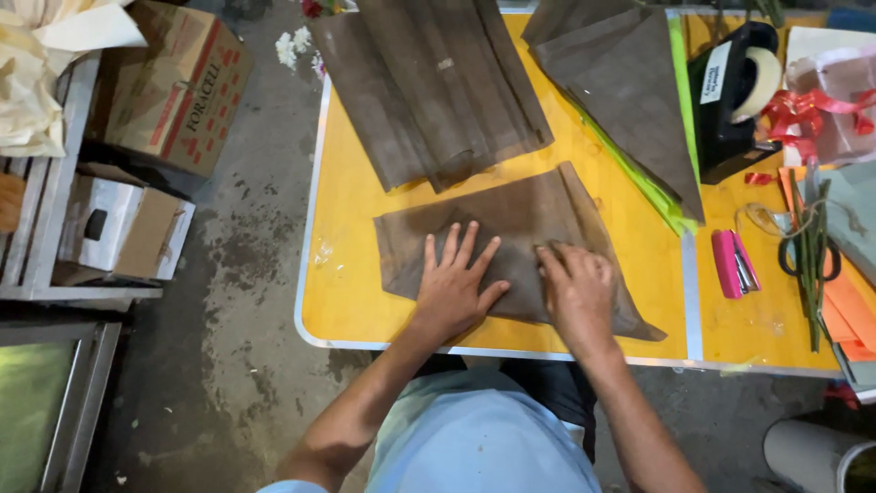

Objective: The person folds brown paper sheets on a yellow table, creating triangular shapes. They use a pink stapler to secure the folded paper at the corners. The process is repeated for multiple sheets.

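Lying across the yellow tabletop (351, 301) near its front edge, the brown folded sheet (511, 219) is running its long axis left to right; both hands are pressing it, left hand (453, 285) flat with fingers spread, right hand (577, 288) curled, pinching a fold.

A brown sheet of wrapping paper (511, 246) lay folded and flat near the front edge of the yellow counter (351, 292), creased along its top, its right end tapering to a point.
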